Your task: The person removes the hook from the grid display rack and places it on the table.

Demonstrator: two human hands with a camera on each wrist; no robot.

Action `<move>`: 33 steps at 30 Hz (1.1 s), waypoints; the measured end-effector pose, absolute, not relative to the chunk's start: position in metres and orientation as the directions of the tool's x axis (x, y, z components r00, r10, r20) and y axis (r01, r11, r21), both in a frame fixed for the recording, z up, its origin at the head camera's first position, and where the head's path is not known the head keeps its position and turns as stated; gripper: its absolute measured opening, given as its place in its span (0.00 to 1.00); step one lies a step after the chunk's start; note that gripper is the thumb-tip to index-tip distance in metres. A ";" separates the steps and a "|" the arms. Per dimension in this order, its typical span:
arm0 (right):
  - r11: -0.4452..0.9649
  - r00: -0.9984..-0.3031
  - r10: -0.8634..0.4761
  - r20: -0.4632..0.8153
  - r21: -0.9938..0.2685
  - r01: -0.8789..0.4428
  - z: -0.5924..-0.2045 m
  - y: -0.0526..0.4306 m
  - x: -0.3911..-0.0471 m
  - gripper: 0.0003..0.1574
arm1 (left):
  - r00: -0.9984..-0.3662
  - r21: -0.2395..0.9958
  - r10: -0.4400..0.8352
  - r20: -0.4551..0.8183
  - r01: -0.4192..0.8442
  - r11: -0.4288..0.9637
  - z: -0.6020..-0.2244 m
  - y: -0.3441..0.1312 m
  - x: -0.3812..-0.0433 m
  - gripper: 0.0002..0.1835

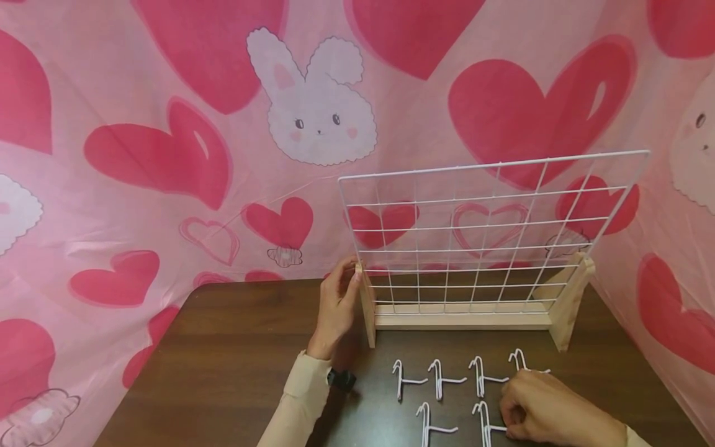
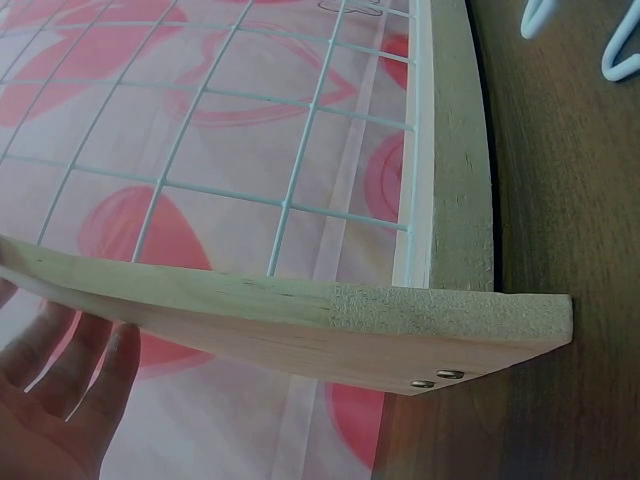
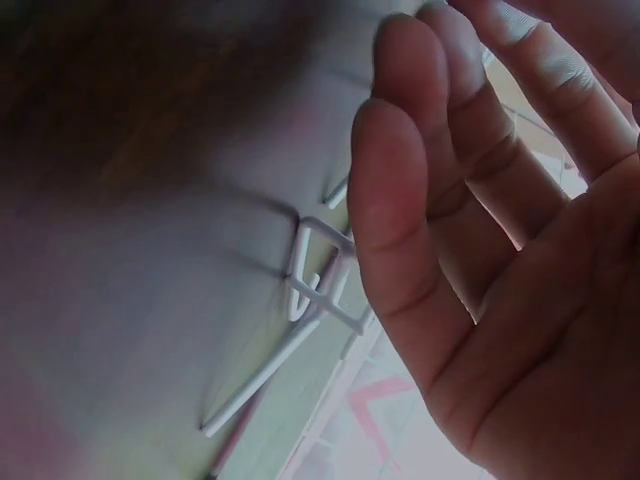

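In the head view my left hand (image 1: pixel 337 297) grips the upper end of the left wooden side panel (image 1: pixel 367 310) of a stand holding a white wire grid (image 1: pixel 444 225). The left wrist view has its fingers (image 2: pixel 95 375) against the panel's outer face. My right hand (image 1: pixel 539 406) is low at the right, fingers curled, pinching the prong end of a white wire hook (image 1: pixel 483 423). Another hook (image 1: pixel 519 359) lies just beyond this hand, partly covered by it. In the right wrist view a hook (image 3: pixel 320 270) shows beside the curled fingers (image 3: pixel 390 200); the thumb's contact is hidden.
More white hooks, such as this front-left one (image 1: pixel 427 427), lie in two rows on the dark wooden table (image 1: pixel 223 360) before the stand. The right side panel (image 1: pixel 571 304) stands near the table's right edge. A pink heart-patterned sheet (image 1: pixel 402 124) hangs behind.
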State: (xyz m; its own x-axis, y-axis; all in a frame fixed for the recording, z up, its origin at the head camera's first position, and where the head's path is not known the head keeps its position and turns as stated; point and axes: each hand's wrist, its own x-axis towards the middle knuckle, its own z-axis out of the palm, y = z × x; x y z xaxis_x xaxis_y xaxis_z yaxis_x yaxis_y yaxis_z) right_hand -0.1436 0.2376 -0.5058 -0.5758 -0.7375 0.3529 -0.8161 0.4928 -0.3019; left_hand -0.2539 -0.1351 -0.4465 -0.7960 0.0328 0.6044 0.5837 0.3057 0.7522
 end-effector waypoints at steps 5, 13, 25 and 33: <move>0.476 -0.540 -0.746 0.390 -0.255 -0.842 -0.508 0.235 -0.145 0.27 | -0.791 0.750 0.026 0.612 0.590 0.299 -0.446 -0.135 -0.254 0.16; 0.479 -0.537 -0.744 0.397 -0.242 -0.844 -0.510 0.233 -0.146 0.27 | -0.788 0.744 0.025 0.615 0.591 0.311 -0.445 -0.135 -0.255 0.15; 0.450 -0.530 -0.710 0.464 -0.279 -0.848 -0.492 0.231 -0.149 0.22 | -0.789 0.751 0.029 0.613 0.594 0.291 -0.443 -0.134 -0.252 0.16; 0.460 -0.514 -0.653 0.556 -0.247 -0.853 -0.481 0.223 -0.153 0.18 | -0.793 0.746 0.015 0.609 0.579 0.328 -0.444 -0.134 -0.251 0.15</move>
